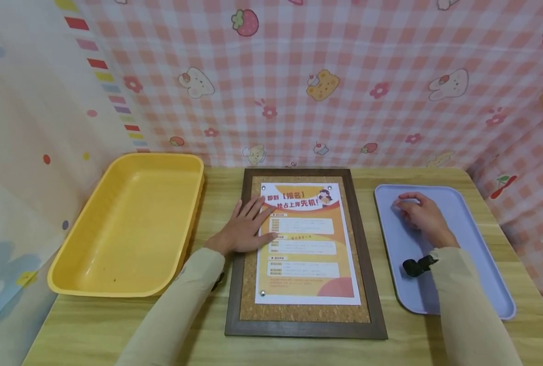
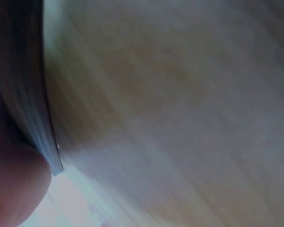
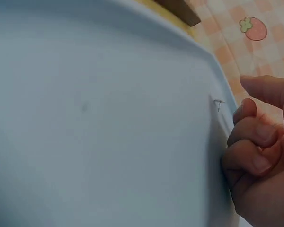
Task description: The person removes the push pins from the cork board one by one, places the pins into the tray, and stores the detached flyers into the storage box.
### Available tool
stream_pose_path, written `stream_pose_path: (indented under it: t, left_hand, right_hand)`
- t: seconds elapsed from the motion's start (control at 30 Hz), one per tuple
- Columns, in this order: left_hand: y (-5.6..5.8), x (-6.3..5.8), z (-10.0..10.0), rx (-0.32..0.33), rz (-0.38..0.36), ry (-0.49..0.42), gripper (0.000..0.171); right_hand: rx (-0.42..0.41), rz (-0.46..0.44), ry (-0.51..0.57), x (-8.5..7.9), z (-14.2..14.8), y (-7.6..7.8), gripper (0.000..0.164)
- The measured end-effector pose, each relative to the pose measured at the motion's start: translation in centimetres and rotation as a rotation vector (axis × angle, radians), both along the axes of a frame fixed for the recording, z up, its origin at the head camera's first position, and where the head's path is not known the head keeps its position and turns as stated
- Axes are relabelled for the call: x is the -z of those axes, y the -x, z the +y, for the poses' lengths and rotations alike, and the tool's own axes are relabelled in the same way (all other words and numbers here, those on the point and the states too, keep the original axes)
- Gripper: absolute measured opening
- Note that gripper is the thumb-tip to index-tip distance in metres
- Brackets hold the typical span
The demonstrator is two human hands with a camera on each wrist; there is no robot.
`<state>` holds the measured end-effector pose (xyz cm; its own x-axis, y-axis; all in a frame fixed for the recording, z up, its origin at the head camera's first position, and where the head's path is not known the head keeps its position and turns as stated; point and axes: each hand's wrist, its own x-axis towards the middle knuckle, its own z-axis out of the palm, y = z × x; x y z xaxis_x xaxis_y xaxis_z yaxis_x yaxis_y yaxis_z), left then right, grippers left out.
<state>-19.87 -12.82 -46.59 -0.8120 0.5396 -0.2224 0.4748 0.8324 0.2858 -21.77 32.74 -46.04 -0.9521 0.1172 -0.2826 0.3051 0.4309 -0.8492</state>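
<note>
My left hand lies with its fingers spread across the left side of a poster and the dark wooden frame of a cork board. Shiny tacks sit at the poster's two top corners and its bottom left corner. In the left wrist view, part of the hand overlaps the frame's edge. Over the far left part of a light blue tray is my right hand. Several of its fingers curl in, while thumb and index finger stand apart. A small tack lies on the tray close beside its fingertips.
A yellow plastic bin stands on the wooden table to the left of the board. A pink checked curtain hangs along the table's back edge. A small dark mark shows on the tray's bottom.
</note>
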Motion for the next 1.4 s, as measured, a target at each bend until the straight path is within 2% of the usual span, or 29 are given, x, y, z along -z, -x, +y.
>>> stream_pose_path:
  t: [0.13,0.27,0.43,0.63,0.83,1.0,1.23,1.4]
  left_hand:
    - [0.1,0.1,0.0,0.001,0.001,-0.014,0.075]
    - [0.2,0.2,-0.1,-0.003,-0.002,-0.014,0.075]
    - [0.1,0.3,-0.1,0.003,-0.003,-0.010,0.074]
    - [0.0,0.2,-0.1,0.000,0.001,-0.009,0.074]
    - [-0.1,0.2,-0.1,0.001,0.000,-0.014,0.073]
    - [-0.1,0.1,-0.1,0.001,0.004,-0.023,0.073]
    - [-0.1,0.2,-0.2,0.000,0.012,-0.003,0.074]
    - [-0.1,0.1,-0.1,0.000,0.009,0.005,0.074]
  right_hand:
    - [0.000,0.045,-0.017,-0.4,-0.6,0.3,0.031]
    - [-0.077,0.086,-0.029,-1.0,-2.4,0.8,0.035]
    - [-0.186,0.125,0.051,-1.5,-5.0,1.7,0.035]
    - [-0.248,0.145,0.083,-1.8,-7.2,2.9,0.035]
    - [-0.259,0.126,0.063,-1.8,-9.1,4.0,0.037]
    - [-0.259,0.104,0.036,-1.6,-10.5,4.9,0.032]
    - [-0.199,0.050,-0.021,-0.9,-12.2,5.4,0.029]
    - [-0.161,0.054,-0.049,-0.3,-13.1,5.7,0.027]
